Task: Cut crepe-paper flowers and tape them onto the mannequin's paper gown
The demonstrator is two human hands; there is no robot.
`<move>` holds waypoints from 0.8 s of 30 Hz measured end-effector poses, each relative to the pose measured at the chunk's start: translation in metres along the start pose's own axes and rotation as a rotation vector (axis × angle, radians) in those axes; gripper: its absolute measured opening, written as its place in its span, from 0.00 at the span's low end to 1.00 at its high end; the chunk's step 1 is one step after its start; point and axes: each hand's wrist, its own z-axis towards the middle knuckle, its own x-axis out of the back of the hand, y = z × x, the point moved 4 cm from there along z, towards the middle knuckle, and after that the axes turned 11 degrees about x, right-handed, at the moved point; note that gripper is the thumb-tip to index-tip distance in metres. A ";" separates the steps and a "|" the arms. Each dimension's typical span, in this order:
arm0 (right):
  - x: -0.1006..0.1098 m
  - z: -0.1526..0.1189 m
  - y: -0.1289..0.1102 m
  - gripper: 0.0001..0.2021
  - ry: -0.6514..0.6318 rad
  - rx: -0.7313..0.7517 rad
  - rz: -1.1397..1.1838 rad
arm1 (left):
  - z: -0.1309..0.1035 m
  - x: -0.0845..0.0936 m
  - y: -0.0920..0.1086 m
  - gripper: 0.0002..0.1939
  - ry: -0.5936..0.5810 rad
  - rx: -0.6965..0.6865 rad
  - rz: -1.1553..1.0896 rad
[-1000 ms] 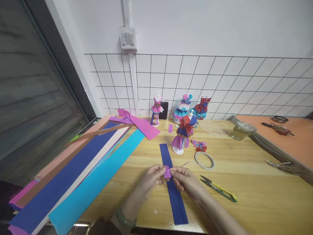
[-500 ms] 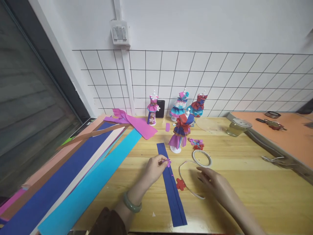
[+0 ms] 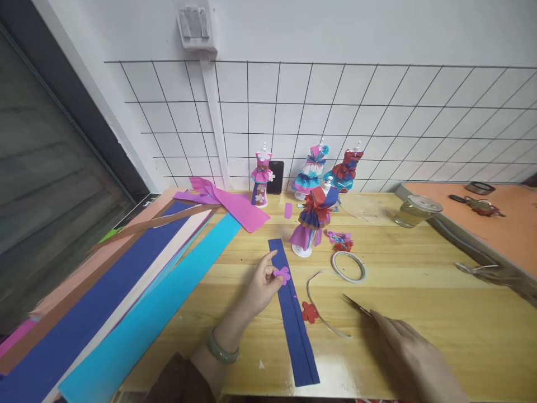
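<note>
Between thumb and finger, my left hand [image 3: 263,285] pinches a small purple paper flower [image 3: 283,275], its index finger raised. Beneath the flower lies a long dark blue paper strip [image 3: 297,330] with a crease along it. A red paper flower [image 3: 310,313] rests at the strip's right edge, beside a thin curved pale strip [image 3: 315,305]. On the right, my right hand [image 3: 413,352] is closed around scissors [image 3: 356,304]; their pointed blades stick out toward the left, and the handles are hidden by the hand.
Several small dress forms in crepe-paper dresses, the nearest [image 3: 312,221] included, stand toward the wall near a phone [image 3: 276,177]. A tape roll [image 3: 348,267] and paper scraps [image 3: 340,240] lie right of centre. Long coloured paper sheets [image 3: 163,296] cover the left. A glass jar [image 3: 415,212] stands far right.
My right hand has moved right and toward me, and scissors now show in it. The purple flower has turned more face-on as my left index finger lifted. The camera view has tilted down slightly.
</note>
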 end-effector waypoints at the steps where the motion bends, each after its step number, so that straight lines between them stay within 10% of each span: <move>1: -0.001 -0.003 0.004 0.18 -0.001 -0.025 -0.004 | 0.000 0.000 0.000 0.32 -0.006 -0.015 0.003; 18: -0.010 0.006 0.024 0.15 0.020 -0.283 0.234 | -0.007 0.003 0.006 0.29 -0.031 -0.107 0.062; 24: 0.012 0.024 0.005 0.12 0.242 -0.501 0.619 | -0.005 0.003 0.008 0.33 -0.062 0.036 -0.114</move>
